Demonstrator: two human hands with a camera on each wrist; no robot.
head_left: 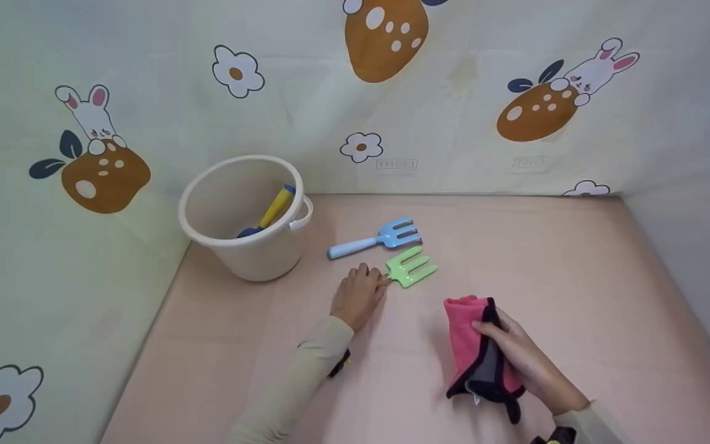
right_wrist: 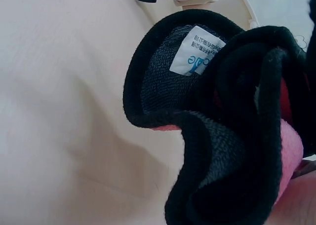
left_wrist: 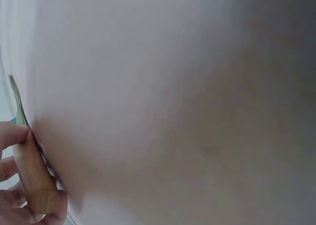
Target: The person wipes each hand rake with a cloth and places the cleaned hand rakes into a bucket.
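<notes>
My left hand (head_left: 358,297) grips the wooden handle (left_wrist: 34,173) of a green garden hand fork (head_left: 409,269), its fingers curled round it close over the table. The fork's tines point to the right. Just behind it lies a light blue hand fork (head_left: 375,239). Farther right, my right hand (head_left: 524,354) holds a bunched pink cloth (head_left: 465,336) with black edging and a dark grey inner side, thumb across its front. In the right wrist view the cloth's folds (right_wrist: 222,146) show close up, with a white label (right_wrist: 196,51) on the grey side.
A cream bucket (head_left: 262,259) with a side handle stands at the back left. Inside it leans a tool with a yellow handle (head_left: 277,206) and a blue end. Walls printed with rabbits and flowers (head_left: 361,147) enclose the pinkish tabletop (head_left: 577,259) at the back and sides.
</notes>
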